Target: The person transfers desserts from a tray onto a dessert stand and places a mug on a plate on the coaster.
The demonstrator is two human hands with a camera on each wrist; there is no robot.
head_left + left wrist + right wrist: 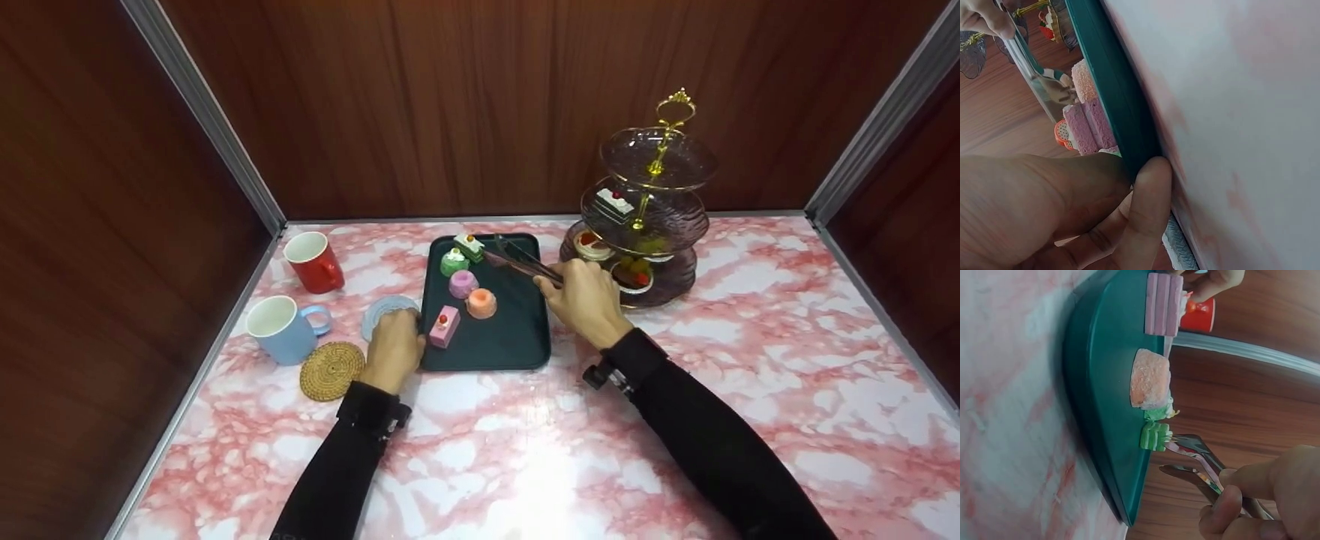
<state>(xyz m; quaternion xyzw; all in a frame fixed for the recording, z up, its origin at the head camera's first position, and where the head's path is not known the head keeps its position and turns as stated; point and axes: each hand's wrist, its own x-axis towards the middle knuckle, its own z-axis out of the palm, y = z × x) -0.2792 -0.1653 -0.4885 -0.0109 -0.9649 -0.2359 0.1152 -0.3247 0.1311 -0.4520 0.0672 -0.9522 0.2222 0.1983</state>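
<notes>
Table [787, 322]: pink-white marbled. Directly on it, dark green tray [517, 337]; around that, red mug [315, 271] 10 o'clock, blue mug [286, 341] 9, pale-blue coaster [377, 310] nearer 9, woven coaster [330, 372] 8, tiered stand [679, 279] 2.

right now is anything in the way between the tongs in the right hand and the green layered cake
Nothing visible: the tongs in the right hand reach in from the right, tips beside the green layered cake. The round green cake sits front-left of it, off that path.

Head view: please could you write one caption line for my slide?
Right hand holds open tongs beside a layered green cake on a dark tray; left hand grips the tray's edge.
</notes>
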